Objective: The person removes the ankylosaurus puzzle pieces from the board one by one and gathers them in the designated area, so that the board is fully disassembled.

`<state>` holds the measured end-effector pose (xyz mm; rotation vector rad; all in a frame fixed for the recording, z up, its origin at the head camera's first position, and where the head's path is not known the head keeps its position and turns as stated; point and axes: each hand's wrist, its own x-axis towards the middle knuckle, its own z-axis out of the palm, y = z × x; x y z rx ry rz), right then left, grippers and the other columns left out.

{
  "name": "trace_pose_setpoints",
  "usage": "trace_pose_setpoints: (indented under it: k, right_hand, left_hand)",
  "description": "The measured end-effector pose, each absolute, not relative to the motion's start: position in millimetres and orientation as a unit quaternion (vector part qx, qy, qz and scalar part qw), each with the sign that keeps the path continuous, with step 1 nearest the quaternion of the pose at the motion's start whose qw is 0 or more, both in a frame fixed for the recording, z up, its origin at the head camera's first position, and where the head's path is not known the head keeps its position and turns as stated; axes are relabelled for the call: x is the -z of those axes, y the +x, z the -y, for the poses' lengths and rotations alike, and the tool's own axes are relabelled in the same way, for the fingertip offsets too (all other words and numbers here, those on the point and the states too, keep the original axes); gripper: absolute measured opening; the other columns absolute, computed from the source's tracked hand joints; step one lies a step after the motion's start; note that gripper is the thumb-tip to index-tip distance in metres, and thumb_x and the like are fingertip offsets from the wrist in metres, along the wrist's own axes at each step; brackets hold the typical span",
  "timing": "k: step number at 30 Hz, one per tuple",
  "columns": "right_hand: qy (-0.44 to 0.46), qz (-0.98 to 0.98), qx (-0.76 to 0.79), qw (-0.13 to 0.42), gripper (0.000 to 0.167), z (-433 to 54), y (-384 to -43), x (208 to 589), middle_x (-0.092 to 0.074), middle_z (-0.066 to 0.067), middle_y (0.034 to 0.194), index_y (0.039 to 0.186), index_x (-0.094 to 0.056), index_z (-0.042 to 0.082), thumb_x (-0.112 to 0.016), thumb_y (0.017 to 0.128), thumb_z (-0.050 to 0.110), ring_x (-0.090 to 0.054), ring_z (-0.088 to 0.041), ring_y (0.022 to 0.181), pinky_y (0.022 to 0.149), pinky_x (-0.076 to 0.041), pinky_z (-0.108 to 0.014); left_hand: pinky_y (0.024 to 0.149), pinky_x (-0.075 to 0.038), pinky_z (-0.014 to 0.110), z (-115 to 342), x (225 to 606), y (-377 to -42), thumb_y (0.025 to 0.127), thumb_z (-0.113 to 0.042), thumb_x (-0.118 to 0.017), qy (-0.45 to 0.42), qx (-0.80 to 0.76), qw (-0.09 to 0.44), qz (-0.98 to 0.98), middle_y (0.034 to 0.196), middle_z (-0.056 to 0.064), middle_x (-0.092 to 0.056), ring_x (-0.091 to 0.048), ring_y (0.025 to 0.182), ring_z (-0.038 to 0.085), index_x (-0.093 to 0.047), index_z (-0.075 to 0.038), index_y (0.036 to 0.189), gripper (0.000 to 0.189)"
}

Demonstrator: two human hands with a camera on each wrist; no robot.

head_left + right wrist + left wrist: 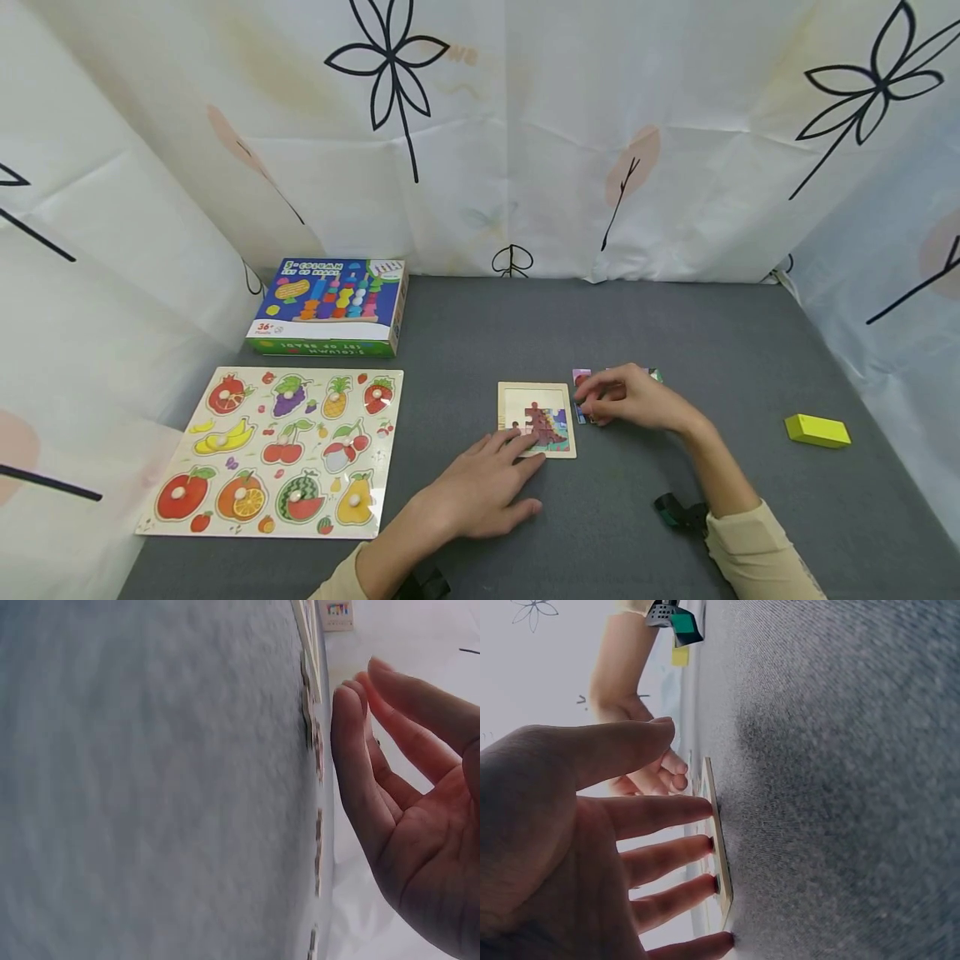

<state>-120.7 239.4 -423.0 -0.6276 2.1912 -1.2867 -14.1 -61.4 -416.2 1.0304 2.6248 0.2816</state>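
A small wooden jigsaw tray (533,386) lies at the table's middle, with joined pieces (546,429) in its lower right part. On its near side rests my left hand (487,487), fingers spread and fairly straight; in the left wrist view the fingertips touch the tray's edge (721,862). Just right of the tray, my right hand (637,400) hovers over loose jigsaw pieces (581,379), partly hiding them. The right wrist view shows its fingers loosely bent, with nothing visible between them and the thumb. More loose pieces (319,851) lie flat on the table below it.
A fruit peg puzzle board (251,450) lies at the left. Behind it sits a blue and green toy box (326,304). A yellow block (817,431) is at the far right. White printed curtains (555,167) surround the grey table (712,333).
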Motion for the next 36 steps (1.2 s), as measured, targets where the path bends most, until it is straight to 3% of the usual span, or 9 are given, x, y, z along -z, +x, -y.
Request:
trace_pose_setpoints:
  k: [5,12,16,21,29,36]
  right_hand:
    - [-0.249,-0.798,0.487,0.254,0.025,-232.4,-120.4,426.6,-0.077,-0.027,0.111,0.125,-0.073,-0.009,-0.071,0.104,0.006,-0.077,-0.013,0.088,0.079,-0.068,-0.035]
    - [-0.261,-0.789,0.496,0.253,0.024,-217.2,-120.3,427.2,-0.078,-0.027,0.109,0.123,-0.075,-0.006,-0.072,0.104,0.008,-0.076,-0.013,0.084,0.077,-0.067,-0.034]
    - [-0.269,-0.786,0.495,0.255,0.023,-207.7,-120.7,427.5,-0.077,-0.026,0.105,0.122,-0.074,-0.006,-0.071,0.104,0.006,-0.075,-0.013,0.082,0.076,-0.066,-0.034]
    - [-0.272,-0.797,0.481,0.243,0.021,-194.5,-122.8,427.5,-0.079,-0.021,0.104,0.119,-0.077,-0.004,-0.073,0.102,0.007,-0.07,-0.007,0.079,0.073,-0.061,-0.025]
    - [-0.265,-0.824,0.445,0.232,0.019,-180.3,-127.0,430.3,-0.083,-0.017,0.107,0.114,-0.08,-0.002,-0.076,0.101,0.01,-0.073,-0.006,0.085,0.075,-0.058,-0.02]
    - [-0.258,-0.846,0.41,0.225,0.015,-170.5,-125.7,426.6,-0.084,-0.013,0.097,0.108,-0.081,-0.001,-0.077,0.099,0.01,-0.072,-0.005,0.08,0.069,-0.055,-0.02]
  left_hand:
    - [0.128,-0.043,0.045,61.3,419.1,-17.0,0.108,-0.05,-0.063,0.36,-0.103,0.137,-0.917,0.169,-0.002,-0.048,-0.046,0.156,0.022,-0.058,-0.021,0.156,0.057]
    - [0.126,-0.045,0.046,59.1,421.4,-19.1,0.108,-0.052,-0.061,0.352,-0.101,0.146,-0.919,0.171,-0.003,-0.045,-0.044,0.156,0.02,-0.048,-0.016,0.165,0.068]
    - [0.125,-0.046,0.046,58.4,422.5,-17.8,0.108,-0.051,-0.062,0.359,-0.098,0.131,-0.919,0.167,-0.003,-0.049,-0.046,0.153,0.019,-0.053,-0.015,0.162,0.065]
    - [0.128,-0.042,0.045,57.8,422.6,-15.9,0.108,-0.05,-0.062,0.375,-0.091,0.105,-0.917,0.161,-0.001,-0.054,-0.047,0.152,0.021,-0.057,-0.013,0.158,0.062]
    - [0.13,-0.04,0.052,57.1,424.1,-14.3,0.108,-0.05,-0.063,0.376,-0.093,0.116,-0.915,0.17,-0.004,-0.047,-0.043,0.158,0.023,-0.052,-0.017,0.162,0.064]
    - [0.129,-0.04,0.054,57.3,424.5,-14.5,0.107,-0.051,-0.062,0.375,-0.089,0.119,-0.915,0.17,-0.004,-0.046,-0.042,0.158,0.023,-0.051,-0.018,0.163,0.065]
